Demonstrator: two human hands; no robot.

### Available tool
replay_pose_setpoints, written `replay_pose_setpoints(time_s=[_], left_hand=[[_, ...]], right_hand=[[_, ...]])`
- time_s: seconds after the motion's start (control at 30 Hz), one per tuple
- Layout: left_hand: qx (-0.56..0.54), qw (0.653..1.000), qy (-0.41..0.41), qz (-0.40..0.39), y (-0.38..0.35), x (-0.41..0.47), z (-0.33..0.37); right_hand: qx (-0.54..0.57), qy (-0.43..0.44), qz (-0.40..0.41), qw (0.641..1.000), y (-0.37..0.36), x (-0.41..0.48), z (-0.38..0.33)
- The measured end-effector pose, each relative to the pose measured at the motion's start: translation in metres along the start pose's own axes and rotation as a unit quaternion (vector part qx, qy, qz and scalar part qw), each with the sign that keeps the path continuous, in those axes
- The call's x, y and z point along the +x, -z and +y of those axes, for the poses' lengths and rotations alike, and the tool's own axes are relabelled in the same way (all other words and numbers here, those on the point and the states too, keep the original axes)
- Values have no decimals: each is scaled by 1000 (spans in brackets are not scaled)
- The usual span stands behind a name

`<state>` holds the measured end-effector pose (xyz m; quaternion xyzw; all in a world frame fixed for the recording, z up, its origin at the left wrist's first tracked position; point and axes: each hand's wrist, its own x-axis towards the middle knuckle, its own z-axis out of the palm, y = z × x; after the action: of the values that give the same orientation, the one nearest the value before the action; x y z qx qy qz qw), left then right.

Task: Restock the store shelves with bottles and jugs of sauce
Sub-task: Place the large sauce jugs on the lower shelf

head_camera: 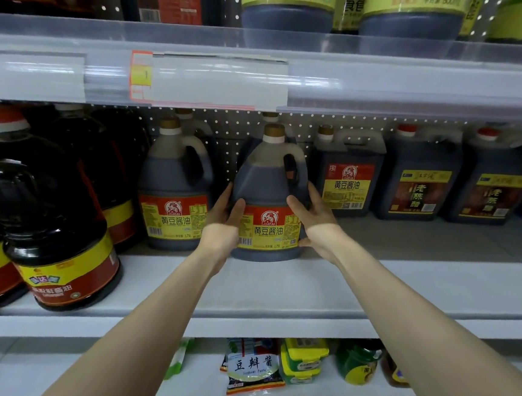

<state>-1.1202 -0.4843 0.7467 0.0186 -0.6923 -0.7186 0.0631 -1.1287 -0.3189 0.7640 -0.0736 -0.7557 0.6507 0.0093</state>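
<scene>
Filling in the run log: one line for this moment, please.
left hand: holds jug | right hand: holds jug | jug: upright, at middle shelf

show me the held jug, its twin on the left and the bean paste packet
held jug (270, 225): head view, front label
twin jug (175, 219): head view, front label
bean paste packet (252, 367): head view, white panel

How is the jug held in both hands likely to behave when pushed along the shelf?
Probably heavy: dark liquid fills the jug to its shoulder. Probably stiff: the left hand and right hand grip its sides without denting. Its broad base suggests sliding, not tipping.
</scene>
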Motion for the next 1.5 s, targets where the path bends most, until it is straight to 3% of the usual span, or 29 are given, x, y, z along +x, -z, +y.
replay_pose_setpoints(time_s=[0.67,1.5], left_hand=[[68,998,-3,16,-5,25,0],[69,997,-7,34,-10,34,-4]], right_hand=[[2,17,-25,1000,0,26,3],[-1,26,-52,998,4,41,7]])
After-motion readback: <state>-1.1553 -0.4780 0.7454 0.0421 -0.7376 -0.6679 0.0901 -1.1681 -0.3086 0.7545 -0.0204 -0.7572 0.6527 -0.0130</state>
